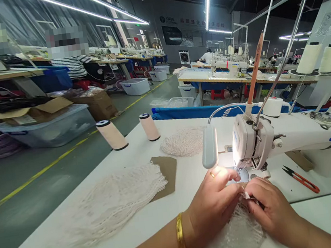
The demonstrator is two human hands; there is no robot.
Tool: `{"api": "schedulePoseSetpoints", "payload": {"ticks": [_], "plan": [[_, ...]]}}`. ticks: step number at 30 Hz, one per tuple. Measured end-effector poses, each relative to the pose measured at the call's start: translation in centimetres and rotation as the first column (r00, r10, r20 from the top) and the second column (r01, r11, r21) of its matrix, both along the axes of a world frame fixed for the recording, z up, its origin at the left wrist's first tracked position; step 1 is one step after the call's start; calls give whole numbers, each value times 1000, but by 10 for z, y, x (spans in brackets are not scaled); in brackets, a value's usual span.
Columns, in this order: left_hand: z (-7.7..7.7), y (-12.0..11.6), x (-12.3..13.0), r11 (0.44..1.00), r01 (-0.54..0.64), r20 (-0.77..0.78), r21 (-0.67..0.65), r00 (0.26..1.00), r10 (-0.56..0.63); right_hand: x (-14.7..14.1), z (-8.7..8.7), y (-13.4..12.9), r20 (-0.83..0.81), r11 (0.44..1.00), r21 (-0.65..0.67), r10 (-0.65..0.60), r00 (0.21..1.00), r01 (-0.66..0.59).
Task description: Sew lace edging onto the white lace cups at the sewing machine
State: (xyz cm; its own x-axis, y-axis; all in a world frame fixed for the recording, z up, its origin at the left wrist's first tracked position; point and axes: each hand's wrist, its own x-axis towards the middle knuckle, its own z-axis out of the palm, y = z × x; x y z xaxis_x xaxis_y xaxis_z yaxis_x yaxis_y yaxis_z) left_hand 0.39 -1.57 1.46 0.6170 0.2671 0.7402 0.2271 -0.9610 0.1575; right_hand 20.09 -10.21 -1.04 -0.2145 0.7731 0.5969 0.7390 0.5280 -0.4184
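Just in front of the needle area of a white sewing machine (pixel 246 137), my left hand (pixel 214 203) and my right hand (pixel 270 203) meet. Between them they pinch the edge of a piece of white lace fabric (pixel 243 231), which hangs down towards me. The fingers of both hands are closed on it, and the exact grip is partly hidden. A lit lamp (pixel 209 146) shines on my left fingers. Left of my hands, a layered pile of white lace (pixel 111 200) lies on the table, partly over a brown piece of card (pixel 168 176).
Two cream thread cones (pixel 112 135) stand at the table's far left edge. A bundle of pale netting (pixel 183 142) lies behind the lamp. Orange-handled thread snips (pixel 301 179) rest right of my hands. Beyond the table are plastic bins (pixel 50 129), other sewing stations and a seated person in stripes.
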Motion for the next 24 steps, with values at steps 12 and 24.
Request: {"api": "schedulePoseSetpoints", "payload": {"ticks": [12,24], "plan": [[5,-2,6,996,48,56,-78,997,-43,2,6,-1,-127,999,-8,33,991,-34],[58,-66,-11,602,137,-50,-786,958,-284,19,89,-64,-429,640,-705,-42,902,-306]]}}
